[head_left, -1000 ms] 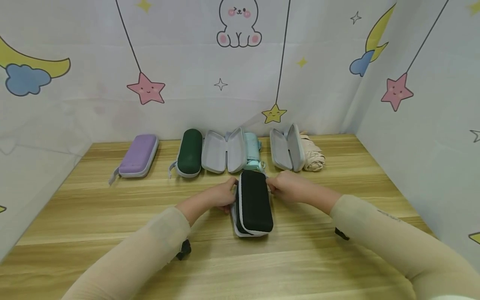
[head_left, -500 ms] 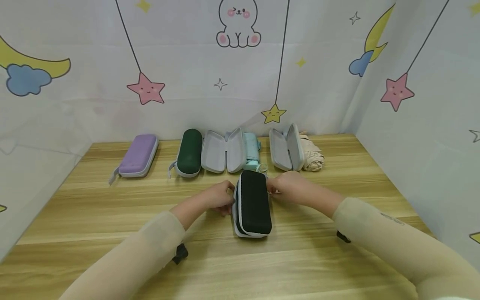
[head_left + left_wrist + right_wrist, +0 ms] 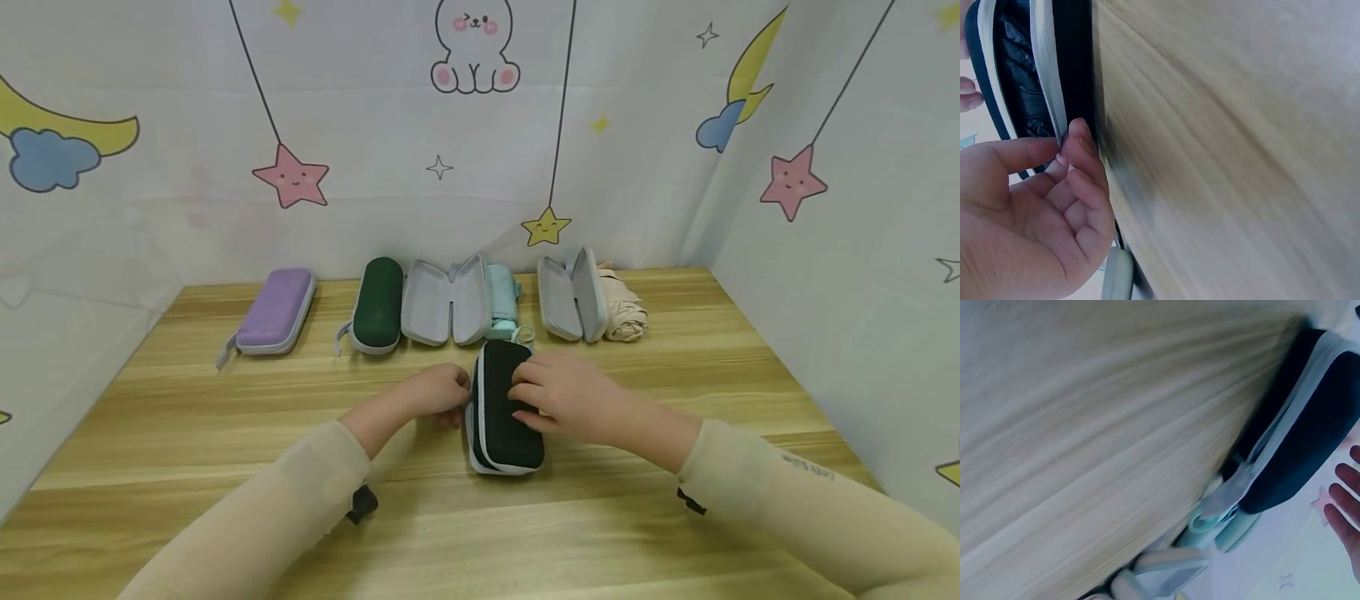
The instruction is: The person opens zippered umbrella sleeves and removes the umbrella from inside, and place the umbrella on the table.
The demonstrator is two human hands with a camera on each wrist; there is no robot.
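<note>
A black zip case (image 3: 506,442) with pale grey zipper edging lies at the middle of the table, its lid slightly raised. Through the gap on its left side, the left wrist view shows dark, shiny, crumpled fabric (image 3: 1019,69) inside. My left hand (image 3: 438,390) is at that side. Its thumb and index finger pinch the lower zipper edge (image 3: 1052,75). My right hand (image 3: 573,396) lies over the lid's right half, fingertips on the top. In the right wrist view, its fingers (image 3: 1344,515) are spread beside the lid, and a grey strap tab (image 3: 1225,497) hangs from the case's far end.
Along the back stand a purple case (image 3: 276,310), a dark green case (image 3: 378,304) and two open grey-lined cases (image 3: 429,304). Beside these lie a folded light-blue umbrella (image 3: 501,296) and a rolled beige fabric bundle (image 3: 624,308). A printed curtain (image 3: 360,100) hangs behind the table.
My right hand has moved from the case's far right corner onto its lid. The left hand has slid slightly outward along the left side, staying at the zipper edge. The case has barely shifted.
</note>
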